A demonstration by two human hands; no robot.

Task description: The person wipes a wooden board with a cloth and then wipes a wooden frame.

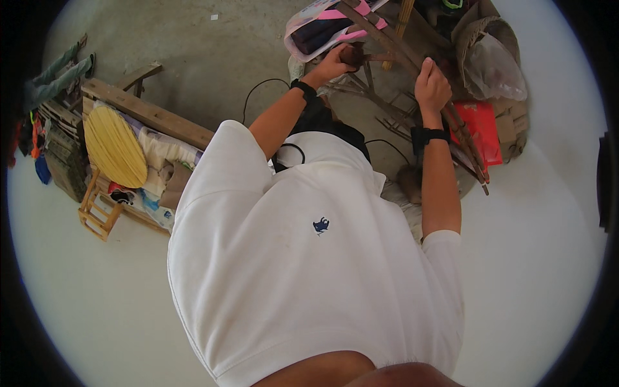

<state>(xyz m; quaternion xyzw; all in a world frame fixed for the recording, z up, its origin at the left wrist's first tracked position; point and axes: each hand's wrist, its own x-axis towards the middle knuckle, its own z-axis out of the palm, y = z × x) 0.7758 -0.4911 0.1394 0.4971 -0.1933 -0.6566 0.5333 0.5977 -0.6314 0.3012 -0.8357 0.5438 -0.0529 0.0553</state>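
Observation:
Long brown wooden poles (387, 41) slant from the top centre down to the right, and my right hand (433, 89) is closed around them. A shorter crosspiece joins them near the middle. My left hand (336, 63) grips a dark brown, rough-looking piece (353, 54) at the left end of that crosspiece; its exact kind cannot be told. Just beyond my left hand lies a clear-and-pink plastic bag (309, 34) with dark contents. Thinner wooden rods (387, 104) spread below the poles, between my arms.
At the right stand a woven basket (464, 53) with a clear plastic bag, a red packet (476, 130) and cardboard boxes (505, 130). To the left are a wooden bed frame (154, 113), a round yellow woven mat (116, 147) and a small wooden stool (99, 213). A black cable (249, 94) crosses the floor.

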